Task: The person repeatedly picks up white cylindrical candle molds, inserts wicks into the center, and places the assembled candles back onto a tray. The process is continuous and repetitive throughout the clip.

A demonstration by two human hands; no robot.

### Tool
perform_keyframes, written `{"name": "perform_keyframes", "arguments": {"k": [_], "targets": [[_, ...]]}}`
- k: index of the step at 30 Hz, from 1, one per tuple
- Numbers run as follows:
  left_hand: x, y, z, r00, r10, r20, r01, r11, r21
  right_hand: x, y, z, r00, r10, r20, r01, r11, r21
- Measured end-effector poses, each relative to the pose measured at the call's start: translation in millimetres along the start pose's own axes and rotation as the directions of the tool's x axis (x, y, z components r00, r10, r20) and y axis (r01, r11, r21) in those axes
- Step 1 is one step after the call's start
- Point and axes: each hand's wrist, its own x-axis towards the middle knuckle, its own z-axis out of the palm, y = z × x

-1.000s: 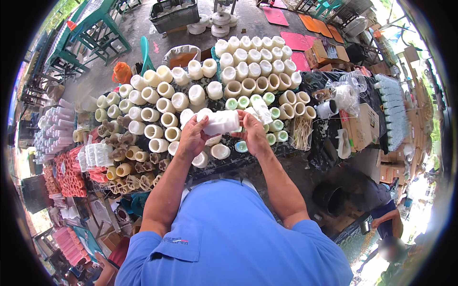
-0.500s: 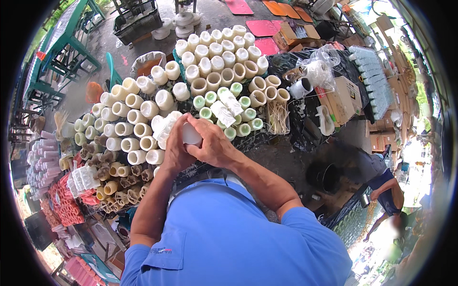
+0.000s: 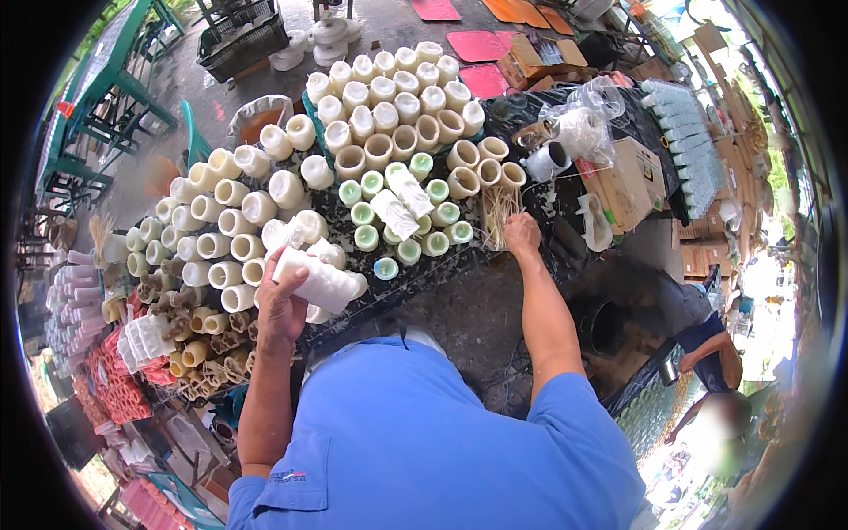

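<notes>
My left hand (image 3: 280, 309) is wrapped round a white candle (image 3: 320, 281), a thick cylinder with a relief surface, held tilted above the table's near edge. On the right, my right hand (image 3: 522, 234) has its fingers closed at the lower end of a bundle of thin pale wicks (image 3: 501, 210) lying in a shallow box. How many strands it grips is hidden. Between the hands stand small cups of pale green wax (image 3: 363, 213). Two white relief candles (image 3: 394, 215) lie across them. A cup with a bluish top (image 3: 386, 268) stands nearest me.
Rows of hollow cream wax cylinders (image 3: 231, 223) cover the table's left side; more stand on a tray (image 3: 382, 115) at the back. Brown wax pieces (image 3: 181, 309) lie at left. A cardboard box (image 3: 623, 181) and a white mug (image 3: 548, 161) stand right. Another person (image 3: 711, 353) works at far right.
My hands have parted. The left now holds the white candle alone, lower and to the left; the right has moved across to the wicks. The cup with a bluish top has come into view.
</notes>
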Motion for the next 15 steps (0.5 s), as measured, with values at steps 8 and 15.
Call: {"name": "perform_keyframes", "arguments": {"k": [8, 15], "targets": [[-7, 0, 6, 0.994, 0.055, 0.094, -0.078, 0.964, 0.254, -8, 3, -53, 0.952, 0.074, 0.298, -0.12, 0.983, 0.141], [-14, 19, 35, 0.917, -0.144, 0.372, -0.058, 0.874, 0.482, -61, -111, -117, 0.896, -0.272, 0.351, -0.43, -0.328, 0.841]]}}
